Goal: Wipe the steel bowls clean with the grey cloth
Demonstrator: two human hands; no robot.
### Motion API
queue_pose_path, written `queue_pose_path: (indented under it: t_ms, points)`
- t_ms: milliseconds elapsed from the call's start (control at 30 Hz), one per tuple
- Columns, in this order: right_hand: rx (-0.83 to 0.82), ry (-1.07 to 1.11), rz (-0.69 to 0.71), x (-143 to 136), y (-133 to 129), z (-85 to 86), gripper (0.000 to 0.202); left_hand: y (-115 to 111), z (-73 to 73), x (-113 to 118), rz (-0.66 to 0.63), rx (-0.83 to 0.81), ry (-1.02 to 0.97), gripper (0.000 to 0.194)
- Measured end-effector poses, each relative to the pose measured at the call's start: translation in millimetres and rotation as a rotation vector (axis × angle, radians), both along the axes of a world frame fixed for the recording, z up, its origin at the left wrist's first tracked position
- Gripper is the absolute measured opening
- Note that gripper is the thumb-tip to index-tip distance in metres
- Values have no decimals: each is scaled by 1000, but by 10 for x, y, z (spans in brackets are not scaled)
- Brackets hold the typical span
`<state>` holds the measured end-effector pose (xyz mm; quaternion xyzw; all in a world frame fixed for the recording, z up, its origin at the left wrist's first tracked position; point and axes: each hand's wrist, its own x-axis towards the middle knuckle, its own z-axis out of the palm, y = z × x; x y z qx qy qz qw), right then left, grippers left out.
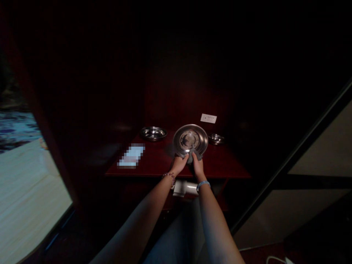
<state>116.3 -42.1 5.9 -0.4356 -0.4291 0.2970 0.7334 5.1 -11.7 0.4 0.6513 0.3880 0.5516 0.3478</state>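
Note:
A round metal plate (190, 136) is tilted up, its inner face toward me, above the dark red shelf. My left hand (180, 163) grips its lower left rim. At the lower right rim is my right hand (197, 162), closed on a grey cloth (191, 157) that is pressed against the plate. The thumbs of both hands lie close together at the plate's bottom edge, and the other fingers are mostly hidden.
Metal bowls stand behind, one at the left (153, 133) and one at the right (216, 138). A blurred pale rectangle (131, 155) lies on the red shelf (154, 168). A white socket (208, 118) is on the back wall. White objects (184, 187) sit below the shelf.

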Motion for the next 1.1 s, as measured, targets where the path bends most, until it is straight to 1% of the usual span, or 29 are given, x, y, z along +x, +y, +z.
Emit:
queue_pose_path:
  t_ms: [200, 367, 433, 533, 600, 700, 833, 967, 1100]
  points:
    - [-8, 4, -14, 1, -23, 16, 45, 5, -1, -1, -7, -26, -8, 39]
    - [-1, -6, -19, -1, -36, 30, 46, -3, 39, -1, -47, -71, -49, 36]
    - [-2, -15, -18, -1, -30, 27, 46, 7, 54, 2, -44, -88, -54, 34]
    - [-12, -18, -20, -4, -21, 23, 47, 28, 79, -1, 21, -154, -60, 30]
    - [-15, -15, -26, -10, -25, 27, 47, 38, 94, -11, 76, -162, -100, 31]
    - [-20, -21, -27, -20, -43, 44, 47, 34, 108, -38, 116, -135, -188, 37]
    - [-36, -30, -38, -33, -71, 67, 48, 5, 116, -79, 175, -141, -265, 48]
    - [-19, 22, -113, -47, -94, 83, 53, -12, 124, -114, 236, -151, -297, 49]
    - [-6, 81, -207, -53, -115, 103, 56, 12, 120, -135, 270, -185, -334, 40]
